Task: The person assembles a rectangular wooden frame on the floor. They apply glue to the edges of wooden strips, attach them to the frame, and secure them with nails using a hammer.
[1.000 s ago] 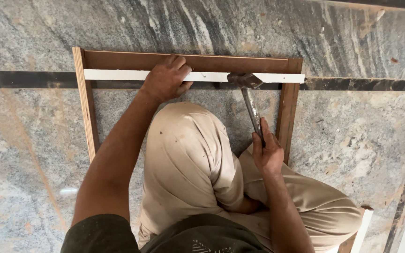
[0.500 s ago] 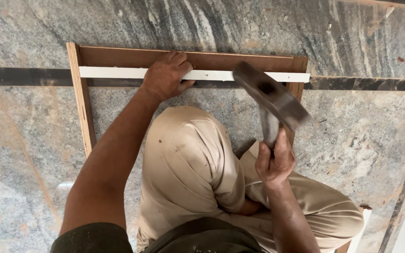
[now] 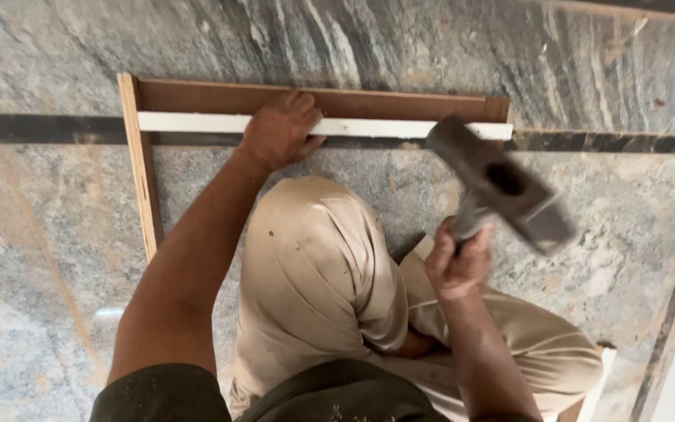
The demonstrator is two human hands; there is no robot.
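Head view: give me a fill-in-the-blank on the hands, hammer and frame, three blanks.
1. The right hand grips a ____ by its handle.
2. The left hand presses on the ____ strip of the wooden frame.
3. The hammer head is ____ above the floor, clear of the frame.

Missing words: hammer; white; raised

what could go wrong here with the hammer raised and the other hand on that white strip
1. The left hand presses on the white strip at the wooden frame, along the same strip from the raised hammer; a stray blow might hit the fingers.
2. The right hand has its grip low on the handle, and the head shows motion blur, so aim may be loose.
3. A miss could chip the stone floor.
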